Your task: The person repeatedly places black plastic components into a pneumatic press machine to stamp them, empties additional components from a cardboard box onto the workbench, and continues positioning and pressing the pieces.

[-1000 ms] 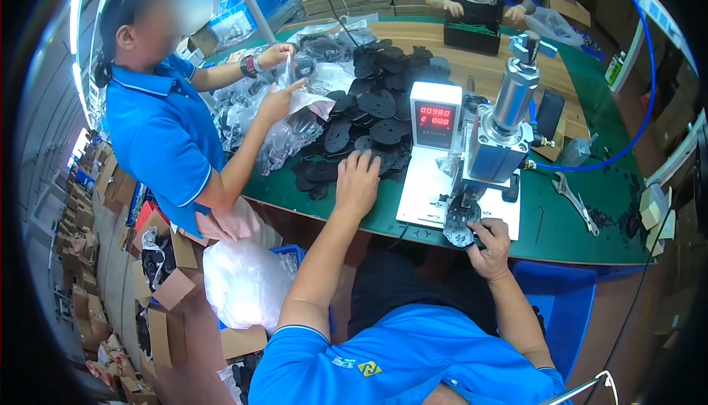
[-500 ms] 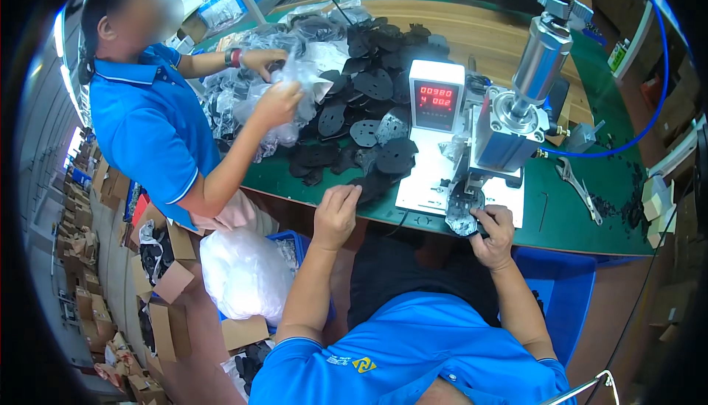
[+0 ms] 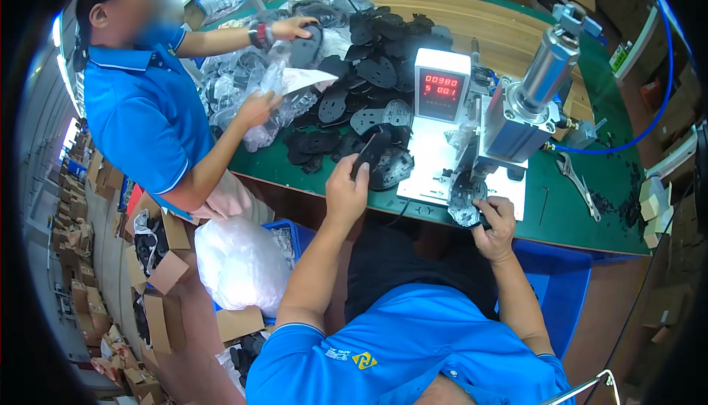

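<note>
At the lower centre of the frame the person's left hand (image 3: 346, 187) now grips a flat black sole-shaped piece (image 3: 371, 151), lifted at a slant off the near edge of the green-topped workbench (image 3: 582, 217); half a second ago that hand lay empty at the bench edge, and a second ago it rested flat on the pile, so a fresh piece has been picked and is on its way toward the machine. Right of it, the right hand (image 3: 495, 224) stays curled round a dark patterned sole piece (image 3: 466, 200) held under the grey pneumatic press with a silver cylinder (image 3: 527, 103), much as in both earlier views. Behind the picked piece, in the frame's middle, lies the heap of black sole pieces (image 3: 376, 73), and beside it the white counter box with red digits (image 3: 440, 84). At upper left a co-worker in a blue polo shirt (image 3: 147, 121) handles clear plastic bags (image 3: 276, 88). The press head hides where the tool meets the held piece, and the right fingertips are tucked beneath it, hard to make out.
</note>
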Available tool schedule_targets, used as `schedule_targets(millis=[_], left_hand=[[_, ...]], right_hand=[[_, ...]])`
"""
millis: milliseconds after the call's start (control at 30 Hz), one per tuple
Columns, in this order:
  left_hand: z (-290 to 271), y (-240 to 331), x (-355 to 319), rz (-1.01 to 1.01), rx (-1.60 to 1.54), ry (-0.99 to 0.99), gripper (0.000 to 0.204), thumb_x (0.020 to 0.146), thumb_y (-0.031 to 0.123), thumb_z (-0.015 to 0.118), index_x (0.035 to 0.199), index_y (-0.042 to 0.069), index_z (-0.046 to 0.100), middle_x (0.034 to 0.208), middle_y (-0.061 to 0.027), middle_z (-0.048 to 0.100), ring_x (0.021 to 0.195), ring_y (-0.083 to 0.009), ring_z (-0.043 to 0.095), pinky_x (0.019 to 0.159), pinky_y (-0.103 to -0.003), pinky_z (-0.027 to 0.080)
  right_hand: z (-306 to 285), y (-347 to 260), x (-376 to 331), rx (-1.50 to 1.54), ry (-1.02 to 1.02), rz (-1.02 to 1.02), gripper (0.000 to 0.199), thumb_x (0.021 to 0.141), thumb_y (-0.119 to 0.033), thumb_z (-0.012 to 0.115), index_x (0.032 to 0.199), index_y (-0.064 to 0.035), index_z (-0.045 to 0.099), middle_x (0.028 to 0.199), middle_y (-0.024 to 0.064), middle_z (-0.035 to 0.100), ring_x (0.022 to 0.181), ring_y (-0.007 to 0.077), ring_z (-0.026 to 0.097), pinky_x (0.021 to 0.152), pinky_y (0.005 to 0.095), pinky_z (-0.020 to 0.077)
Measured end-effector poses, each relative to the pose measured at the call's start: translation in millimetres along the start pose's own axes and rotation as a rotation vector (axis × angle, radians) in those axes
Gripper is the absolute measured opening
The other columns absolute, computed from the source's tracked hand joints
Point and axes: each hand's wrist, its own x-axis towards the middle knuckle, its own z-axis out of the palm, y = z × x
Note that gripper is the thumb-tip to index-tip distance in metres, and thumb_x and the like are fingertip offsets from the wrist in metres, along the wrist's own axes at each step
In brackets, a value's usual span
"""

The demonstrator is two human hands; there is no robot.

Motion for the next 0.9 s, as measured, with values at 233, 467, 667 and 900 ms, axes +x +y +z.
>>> schedule_targets(millis=[233,467,667,900], left_hand=[[-18,-24,-25,-0.292,-0.356,0.112,0.032,0.102,-0.007,0.067,0.133,-0.001,0.069,0.122,-0.0141,0.078,0.103,-0.0228,0.076,0.093,-0.035,0.062],[-55,-67,-36,0.196,0.473,0.094,0.053,0.084,-0.009,0.068,0.135,0.002,0.069,0.128,-0.0162,0.079,0.12,-0.0368,0.073,0.106,-0.043,0.058],[-45,-57,-39,0.199,0.716,-0.055,0.06,0.081,0.0,0.072,0.14,0.004,0.07,0.14,-0.0168,0.074,0.132,-0.0386,0.066,0.113,-0.045,0.054],[-28,-7,-36,0.104,0.733,-0.168,0.058,0.085,0.011,0.078,0.142,0.004,0.072,0.144,-0.0161,0.072,0.129,-0.0382,0.064,0.112,-0.043,0.054]], right_hand=[[0,1,1,0.005,0.004,0.002,0.04,0.077,-0.007,0.084,0.117,-0.0037,0.085,0.109,0.0118,0.069,0.096,0.0297,0.063,0.093,0.0404,0.0506],[0,4,2,0.0,0.009,-0.019,0.04,0.077,-0.007,0.083,0.117,-0.0036,0.085,0.109,0.0117,0.069,0.096,0.0296,0.063,0.093,0.0403,0.0505],[0,1,1,-0.013,0.011,-0.025,0.041,0.077,-0.006,0.082,0.118,-0.0036,0.085,0.109,0.0116,0.069,0.097,0.0295,0.063,0.094,0.0399,0.0501],[-1,3,2,-0.004,0.009,-0.019,0.042,0.077,-0.006,0.081,0.119,-0.0037,0.085,0.11,0.0115,0.069,0.098,0.0294,0.063,0.094,0.0398,0.0498]])
